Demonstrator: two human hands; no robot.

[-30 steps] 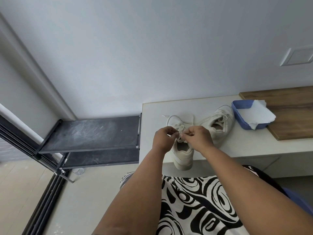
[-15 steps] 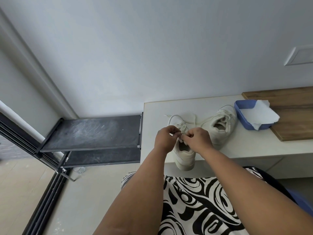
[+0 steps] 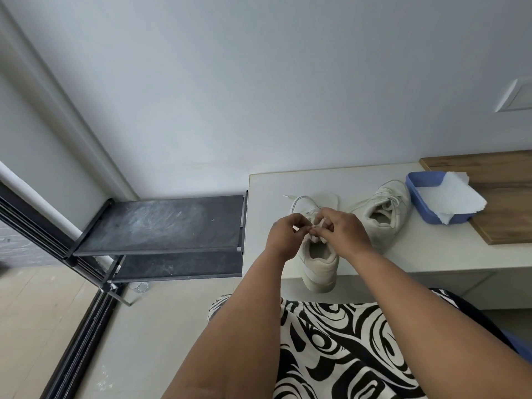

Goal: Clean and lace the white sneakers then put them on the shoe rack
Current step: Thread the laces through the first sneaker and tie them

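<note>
Nearest, a black-and-white swirl-patterned garment (image 3: 339, 347) across the lap. Just beyond, left hand (image 3: 283, 234) and right hand (image 3: 347, 231) brought together over the near sneaker (image 3: 319, 269), fingertips curled and pinching its white lace (image 3: 299, 201) at the tongue. Heel of that sneaker hung slightly past the front edge of the white tabletop (image 3: 426, 254), toe pointed toward the wall. Second sneaker (image 3: 383, 214) just beside it to the right, angled, laces loose. Farther right, a blue tray (image 3: 414, 185) with crumpled white paper (image 3: 452, 200), overlapping a wooden board (image 3: 506, 203). To the left, lower down, the black shoe rack (image 3: 161, 223), top shelf scuffed white.
</note>
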